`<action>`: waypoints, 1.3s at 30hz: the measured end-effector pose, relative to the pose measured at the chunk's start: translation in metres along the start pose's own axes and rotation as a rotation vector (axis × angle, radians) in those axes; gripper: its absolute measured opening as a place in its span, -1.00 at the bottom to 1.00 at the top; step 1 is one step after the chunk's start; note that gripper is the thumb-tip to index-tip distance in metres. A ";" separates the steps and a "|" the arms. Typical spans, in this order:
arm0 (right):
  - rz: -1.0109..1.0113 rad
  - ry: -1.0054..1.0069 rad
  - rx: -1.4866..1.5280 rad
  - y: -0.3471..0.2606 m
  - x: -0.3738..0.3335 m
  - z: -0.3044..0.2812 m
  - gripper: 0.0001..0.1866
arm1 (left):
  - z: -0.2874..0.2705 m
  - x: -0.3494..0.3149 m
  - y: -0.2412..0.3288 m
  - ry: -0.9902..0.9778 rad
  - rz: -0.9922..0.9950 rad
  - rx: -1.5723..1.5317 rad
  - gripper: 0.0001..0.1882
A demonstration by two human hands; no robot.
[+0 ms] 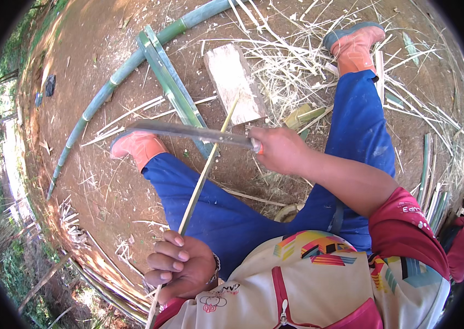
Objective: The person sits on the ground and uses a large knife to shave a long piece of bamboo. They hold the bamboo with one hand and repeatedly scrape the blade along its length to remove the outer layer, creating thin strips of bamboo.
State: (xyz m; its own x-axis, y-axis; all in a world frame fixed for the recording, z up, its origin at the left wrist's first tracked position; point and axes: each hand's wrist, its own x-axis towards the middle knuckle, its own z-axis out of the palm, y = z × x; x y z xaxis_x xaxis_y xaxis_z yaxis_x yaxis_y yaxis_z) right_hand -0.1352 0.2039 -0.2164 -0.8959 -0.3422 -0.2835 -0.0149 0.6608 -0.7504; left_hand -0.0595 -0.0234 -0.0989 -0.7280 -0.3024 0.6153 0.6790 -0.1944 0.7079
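- The dirt ground (105, 181) fills the frame, strewn with pale shavings (297, 60) that lie thickest at upper right, beyond the person's legs, seemingly where cuttings fall.
- A long green bamboo pole (112, 82) curves from top centre down to the left edge; the bend is the lens's, and it lies well apart from the hands.
- The legs, in blue trousers (218, 211), spread to either side, orange boots (139, 147) planted at centre left and top right, leaving open ground between for the work.
- Split green slats (172, 82) lie in a loose bundle at upper centre, just beside a pale wooden block (234, 82), which looks like a chopping rest set within reach.
- The knife (188, 131), a long dark blade, runs crosswise at mid-frame; its edge meets the strip at a slant, as one would set it to pare.
- The strip (201, 175), thin and yellow, runs from the lower centre up toward the block, crossing the blade.
- The right hand (280, 149), right of centre, is clamped on the knife handle, arm extended to steady the blade.
- The left hand (181, 266), at lower centre, is closed round the strip's near end, close to the body, apparently to hold it firm against the blade.
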 end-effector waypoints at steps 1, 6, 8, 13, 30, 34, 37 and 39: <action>-0.028 0.003 0.012 -0.011 -0.005 -0.001 -0.72 | 0.001 0.000 -0.001 0.020 0.014 0.002 -0.47; -0.128 0.035 0.036 -0.039 -0.021 -0.003 -0.72 | 0.006 0.001 -0.002 0.057 0.015 0.045 -0.48; -0.109 0.048 0.043 -0.036 -0.020 -0.001 -0.71 | 0.007 0.001 -0.002 0.065 0.018 0.056 -0.48; -0.005 0.027 -0.003 -0.015 -0.011 -0.001 -0.68 | 0.006 0.001 -0.002 0.070 0.015 0.054 -0.49; 0.158 -0.056 -0.112 0.027 0.020 -0.007 -0.61 | 0.007 0.004 0.003 0.085 -0.052 0.068 -0.51; 0.229 -0.095 -0.178 0.039 0.030 -0.014 -0.66 | 0.007 0.003 0.004 0.095 -0.047 0.075 -0.51; 0.270 -0.041 -0.172 0.068 0.038 -0.002 -0.60 | 0.003 0.001 -0.002 0.106 0.020 0.040 -0.52; 0.295 -0.016 -0.153 0.081 0.046 0.001 -0.56 | 0.005 0.003 -0.004 0.100 0.019 0.033 -0.52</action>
State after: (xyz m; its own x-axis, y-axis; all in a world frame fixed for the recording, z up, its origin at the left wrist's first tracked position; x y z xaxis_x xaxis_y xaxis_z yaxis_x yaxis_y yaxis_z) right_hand -0.1770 0.2411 -0.2902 -0.8644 -0.1308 -0.4855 0.1763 0.8254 -0.5363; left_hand -0.0644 -0.0192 -0.0982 -0.7007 -0.3974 0.5925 0.6882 -0.1574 0.7083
